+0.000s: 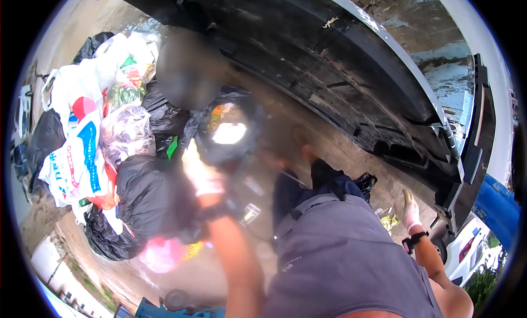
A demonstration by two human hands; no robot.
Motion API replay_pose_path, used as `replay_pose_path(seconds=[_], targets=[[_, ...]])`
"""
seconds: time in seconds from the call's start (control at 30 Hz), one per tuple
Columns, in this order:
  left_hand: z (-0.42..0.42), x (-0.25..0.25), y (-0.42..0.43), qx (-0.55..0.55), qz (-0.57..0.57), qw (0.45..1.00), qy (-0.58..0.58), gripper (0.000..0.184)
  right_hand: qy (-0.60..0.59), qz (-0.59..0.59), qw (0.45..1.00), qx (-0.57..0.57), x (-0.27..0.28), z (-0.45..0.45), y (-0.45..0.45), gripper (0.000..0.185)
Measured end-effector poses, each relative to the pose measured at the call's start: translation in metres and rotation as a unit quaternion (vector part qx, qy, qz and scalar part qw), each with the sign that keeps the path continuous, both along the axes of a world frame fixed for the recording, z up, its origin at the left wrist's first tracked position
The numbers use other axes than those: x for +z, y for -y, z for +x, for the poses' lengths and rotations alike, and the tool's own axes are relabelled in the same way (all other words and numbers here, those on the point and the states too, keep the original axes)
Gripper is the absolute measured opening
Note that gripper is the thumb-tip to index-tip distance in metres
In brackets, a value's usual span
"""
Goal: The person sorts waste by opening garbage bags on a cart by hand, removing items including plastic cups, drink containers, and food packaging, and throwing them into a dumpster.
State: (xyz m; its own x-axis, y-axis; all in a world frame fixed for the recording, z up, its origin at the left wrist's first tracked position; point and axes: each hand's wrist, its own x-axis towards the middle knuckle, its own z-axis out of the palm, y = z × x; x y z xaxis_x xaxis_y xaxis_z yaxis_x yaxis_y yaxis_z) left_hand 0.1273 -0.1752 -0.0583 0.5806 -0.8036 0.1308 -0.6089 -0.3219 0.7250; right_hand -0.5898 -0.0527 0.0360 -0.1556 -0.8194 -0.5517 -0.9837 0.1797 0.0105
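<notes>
My left hand (202, 172), in a pale glove with a dark band at the wrist, reaches into the heap of bags. Its fingers are blurred and overexposed, but they appear closed on the edge of a black garbage bag (241, 139). Orange and bright white contents show in that bag's opening. Another full black garbage bag (144, 186) lies beside this hand. My right hand (410, 209), also gloved and with a dark wristband, is away at the right side. Its fingers are stretched out and hold nothing.
White plastic bags (82, 87), a clear bag (129, 131) and a pink bag (163, 254) are piled at left. A large dark metal panel (329, 60) slants across the top right. Litter (250, 214) lies on the wet ground. A blue cylindrical object (497, 208) is far right.
</notes>
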Motion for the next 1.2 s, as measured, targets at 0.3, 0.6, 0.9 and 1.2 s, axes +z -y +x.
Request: replay_pose_path(seconds=[0.3,0.6,0.9,1.2], targets=[[-0.012,0.013,-0.012,0.031,-0.11,0.985,-0.129,0.036,0.422,-0.133,0.842,0.311,-0.011,0.398,0.235,0.055],[-0.006,0.028,-0.011,0.194,-0.212,0.811,-0.509,0.027,0.259,0.056,0.85,0.455,-0.058,0.501,0.228,0.025],[-0.01,0.054,-0.006,0.19,-0.182,0.814,-0.517,0.03,0.219,0.034,0.811,0.541,-0.024,0.493,0.22,0.032],[-0.003,0.057,-0.005,0.197,-0.148,0.819,-0.519,0.03,0.318,-0.012,0.863,0.393,-0.003,0.547,0.264,0.034]])
